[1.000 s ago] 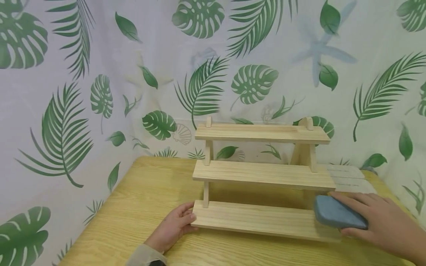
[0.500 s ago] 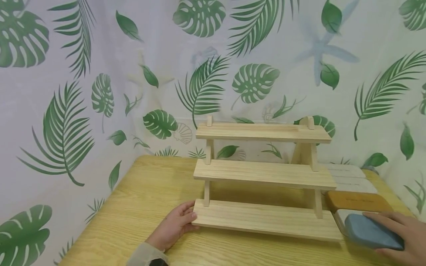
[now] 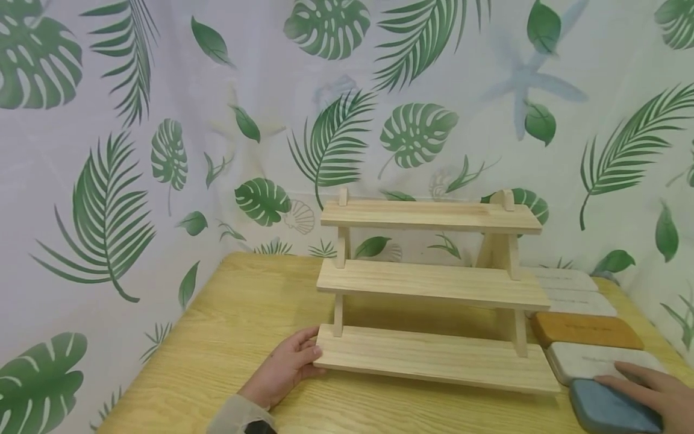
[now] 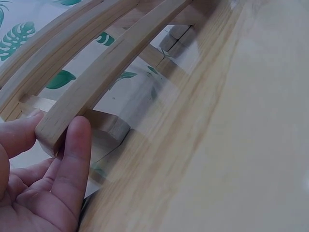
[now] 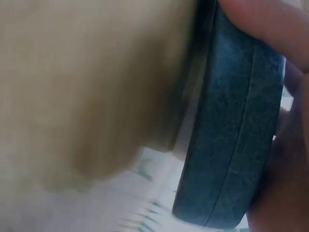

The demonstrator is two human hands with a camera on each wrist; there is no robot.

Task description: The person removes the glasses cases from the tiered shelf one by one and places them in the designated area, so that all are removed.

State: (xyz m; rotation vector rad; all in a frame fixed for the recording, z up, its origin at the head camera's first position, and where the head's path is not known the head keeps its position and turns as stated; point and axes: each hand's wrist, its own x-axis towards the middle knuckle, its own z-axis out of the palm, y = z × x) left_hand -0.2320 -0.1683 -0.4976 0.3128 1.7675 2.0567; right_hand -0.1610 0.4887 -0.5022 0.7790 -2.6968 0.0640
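Observation:
A three-tier pale wooden rack (image 3: 434,283) stands on the wooden table (image 3: 244,313). My left hand (image 3: 303,358) is at the left end of its bottom board (image 3: 434,358). In the left wrist view the thumb and a finger (image 4: 72,159) pinch that board's end (image 4: 111,72). My right hand (image 3: 634,386) is at the front right corner, fingers curled over a grey-blue oblong case (image 3: 607,413). The case sits low, just in front of a white case. The right wrist view shows the blue case (image 5: 236,135) close up, with fingers around it.
Right of the rack, flat cases lie in a row running front to back: a white one (image 3: 591,360), an orange one (image 3: 585,330), and two more white ones (image 3: 575,292) behind. A leaf-print curtain (image 3: 162,120) closes off the back and left sides.
My right hand carried the blue case from the right end of the bottom board rightward and down to the table's front right, uncovering the orange and white cases. The left hand stayed put.

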